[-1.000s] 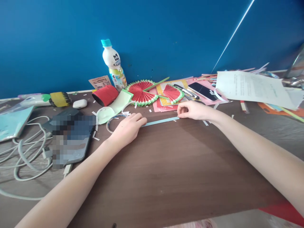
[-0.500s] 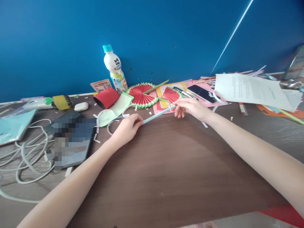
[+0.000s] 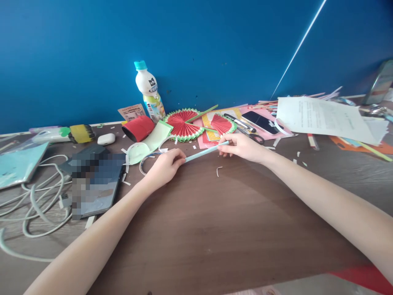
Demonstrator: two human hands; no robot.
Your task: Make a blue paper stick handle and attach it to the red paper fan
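Note:
A thin light-blue paper strip (image 3: 205, 151) runs between my two hands, just above the brown table (image 3: 215, 221). My left hand (image 3: 164, 166) pinches its near-left end, fingers curled. My right hand (image 3: 242, 146) pinches the far-right end, which is raised a little. Two red pleated paper fans with green edges (image 3: 183, 123) lie just behind the strip, by the blue wall.
A white bottle with a teal cap (image 3: 149, 92), a red roll (image 3: 138, 128), an earbud case (image 3: 105, 139) and white cables (image 3: 33, 205) sit at left. A dark tablet (image 3: 95, 180), scissors (image 3: 250, 133), a phone (image 3: 260, 121), coloured sheets and white printed paper (image 3: 325, 116) crowd the back right.
The strip lay flat on the table a second ago; its right end has been lifted. My right hand has shifted left and slightly back along it. A small white scrap now shows on the table.

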